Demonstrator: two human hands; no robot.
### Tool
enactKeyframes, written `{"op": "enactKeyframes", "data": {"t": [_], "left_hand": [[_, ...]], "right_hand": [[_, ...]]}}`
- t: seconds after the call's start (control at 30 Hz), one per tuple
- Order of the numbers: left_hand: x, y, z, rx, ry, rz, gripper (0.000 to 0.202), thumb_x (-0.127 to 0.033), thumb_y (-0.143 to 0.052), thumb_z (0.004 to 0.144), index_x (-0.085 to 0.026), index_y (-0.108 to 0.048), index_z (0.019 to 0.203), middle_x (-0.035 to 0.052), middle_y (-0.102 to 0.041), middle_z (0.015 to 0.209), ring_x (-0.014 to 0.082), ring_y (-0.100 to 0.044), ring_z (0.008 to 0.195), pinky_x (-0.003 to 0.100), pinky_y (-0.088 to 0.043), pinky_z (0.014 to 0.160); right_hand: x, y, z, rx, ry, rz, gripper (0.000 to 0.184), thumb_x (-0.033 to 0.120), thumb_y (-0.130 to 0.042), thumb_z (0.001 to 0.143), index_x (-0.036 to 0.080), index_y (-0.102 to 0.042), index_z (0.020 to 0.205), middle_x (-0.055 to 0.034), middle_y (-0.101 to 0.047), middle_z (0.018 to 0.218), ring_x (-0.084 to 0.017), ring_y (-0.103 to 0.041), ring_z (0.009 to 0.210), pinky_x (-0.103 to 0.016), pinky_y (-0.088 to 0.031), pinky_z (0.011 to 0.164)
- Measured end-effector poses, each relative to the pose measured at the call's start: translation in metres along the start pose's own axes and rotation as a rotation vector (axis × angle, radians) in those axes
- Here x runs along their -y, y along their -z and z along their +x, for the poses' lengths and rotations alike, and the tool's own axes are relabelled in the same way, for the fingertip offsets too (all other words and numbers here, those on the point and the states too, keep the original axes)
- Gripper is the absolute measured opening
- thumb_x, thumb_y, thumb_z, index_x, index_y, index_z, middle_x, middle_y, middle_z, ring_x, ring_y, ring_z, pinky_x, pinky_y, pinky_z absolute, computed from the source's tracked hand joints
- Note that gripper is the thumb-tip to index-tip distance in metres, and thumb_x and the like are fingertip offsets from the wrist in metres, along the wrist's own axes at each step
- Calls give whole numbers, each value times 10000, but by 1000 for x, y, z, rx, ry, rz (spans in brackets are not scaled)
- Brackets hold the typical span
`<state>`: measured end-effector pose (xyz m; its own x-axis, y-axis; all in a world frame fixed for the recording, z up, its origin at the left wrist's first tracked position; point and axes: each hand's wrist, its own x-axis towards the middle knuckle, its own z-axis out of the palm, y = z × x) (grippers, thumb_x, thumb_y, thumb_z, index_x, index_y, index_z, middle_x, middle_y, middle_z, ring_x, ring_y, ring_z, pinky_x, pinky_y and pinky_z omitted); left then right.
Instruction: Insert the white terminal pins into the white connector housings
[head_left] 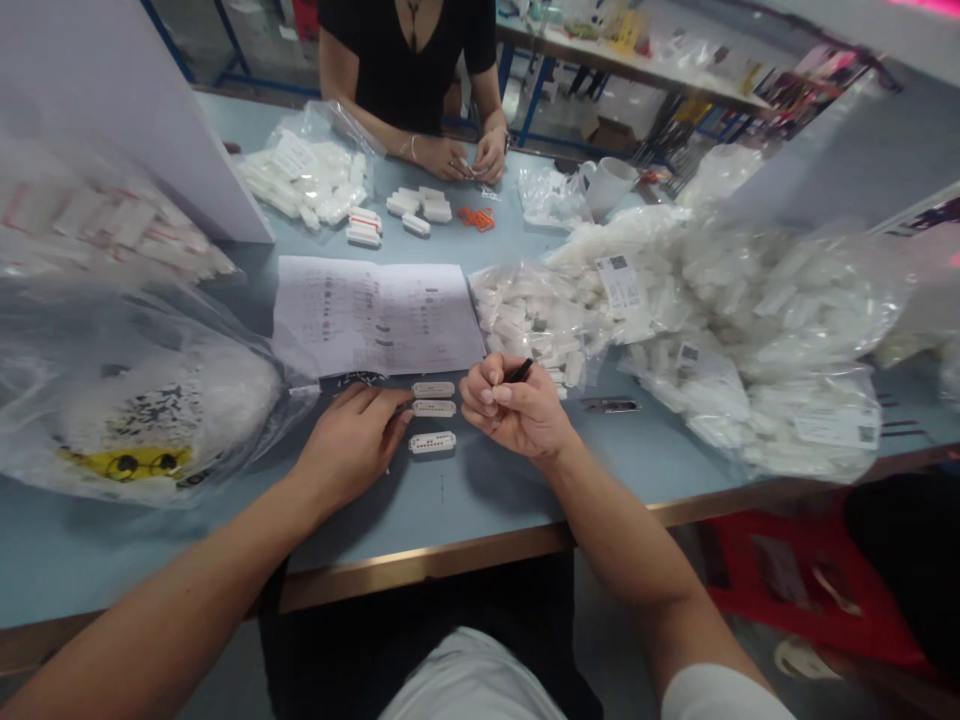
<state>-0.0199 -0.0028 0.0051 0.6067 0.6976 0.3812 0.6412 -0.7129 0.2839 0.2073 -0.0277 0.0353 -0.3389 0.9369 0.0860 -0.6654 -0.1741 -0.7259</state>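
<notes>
Three narrow white plastic casings (pixel 433 442) with small slots lie in a column on the blue-grey table. My left hand (pixel 356 440) rests palm down just left of them, its index finger and thumb pinched at the left end of the middle casing (pixel 435 408). The upper casing (pixel 434 389) lies right beside these fingertips. To their right, my right hand (pixel 517 405) is raised with its fingers curled round a slim black tool (pixel 520 371). One end of that tool sticks out by the index finger; the rest is hidden. Tiny dark and light pieces (pixel 361 379) lie beyond my left hand.
A printed sheet (pixel 379 320) lies ahead. Clear bags of white parts (pixel 532 315) crowd the right; another bag (pixel 172 400) stands left. A metal-coloured tool (pixel 611 405) lies right of my hand. Opposite, a co-worker's hands (pixel 469 158) work near white casings (pixel 418 203) and orange pieces (pixel 478 218).
</notes>
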Motion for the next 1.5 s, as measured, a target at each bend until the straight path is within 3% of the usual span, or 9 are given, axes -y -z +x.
{"op": "enactKeyframes", "data": {"t": [0.17, 0.27, 0.37, 0.5, 0.63, 0.83, 1.17, 1.33, 1.5], "left_hand": [[-5, 9, 3, 43, 134, -179, 301, -327, -492, 980, -150, -714, 1078, 104, -749, 981, 263, -673, 915, 408, -521, 864], [-11, 21, 6, 120, 359, -503, 288, -422, -575, 939, -203, -733, 1039, 56, -756, 958, 210, -681, 843, 326, -533, 759], [-14, 28, 7, 132, 510, -869, 271, -460, -680, 867, -214, -747, 957, 30, -751, 886, 180, -675, 800, 283, -527, 719], [-11, 25, 2, 42, 578, -1224, 182, -376, -754, 828, -220, -750, 920, 14, -742, 874, 133, -653, 766, 247, -510, 712], [-7, 21, -2, -14, 566, -1307, 115, -283, -798, 795, -225, -753, 884, -8, -726, 832, 98, -634, 752, 212, -494, 714], [-13, 26, 0, -69, 514, -1224, 142, -262, -833, 748, -191, -734, 822, 4, -712, 777, 108, -632, 711, 212, -504, 645], [-14, 24, -7, -187, 279, -1074, 80, -179, -772, 809, -197, -703, 845, 28, -726, 863, 134, -680, 807, 255, -559, 723], [-13, 25, -8, -191, 245, -1020, 64, -186, -758, 827, -201, -711, 869, 32, -735, 868, 132, -679, 792, 254, -553, 706], [-16, 24, -7, -216, 228, -1015, 54, -190, -752, 833, -204, -700, 829, 25, -755, 853, 131, -688, 767, 251, -540, 689]], "right_hand": [[-2, 2, 0, -30, 69, -159, 239, 276, -773, 768, 224, -540, 777, 71, -478, 668, -74, -377, 562, -212, -322, 509], [-3, 2, -4, -18, 244, -639, 81, 265, -720, 829, 223, -671, 876, 26, -574, 764, -92, -492, 644, -237, -405, 574], [-5, 1, -7, 115, 458, -1182, 218, 187, -639, 884, 250, -729, 1072, -7, -594, 870, -106, -550, 750, -244, -464, 650], [-9, 4, -9, 264, 705, -1719, 426, 93, -550, 908, 311, -677, 1252, -5, -559, 846, -125, -481, 759, -260, -473, 722], [-5, 4, -12, 272, 782, -2034, 553, 86, -568, 919, 341, -562, 1410, -11, -585, 848, -154, -445, 773, -293, -436, 749], [2, -3, -18, 294, 843, -2189, 655, 142, -615, 922, 330, -424, 1520, -8, -566, 803, -174, -417, 757, -324, -359, 702], [3, -5, -18, 320, 809, -2109, 529, 182, -588, 936, 417, -544, 1407, -12, -553, 796, -175, -410, 733, -331, -322, 651], [3, -7, -18, 323, 847, -2144, 559, 134, -576, 926, 402, -541, 1416, -4, -544, 765, -173, -410, 725, -328, -321, 652], [3, -7, -17, 317, 877, -2145, 499, 193, -598, 939, 381, -566, 1400, -11, -556, 778, -176, -404, 725, -329, -321, 645]]}}
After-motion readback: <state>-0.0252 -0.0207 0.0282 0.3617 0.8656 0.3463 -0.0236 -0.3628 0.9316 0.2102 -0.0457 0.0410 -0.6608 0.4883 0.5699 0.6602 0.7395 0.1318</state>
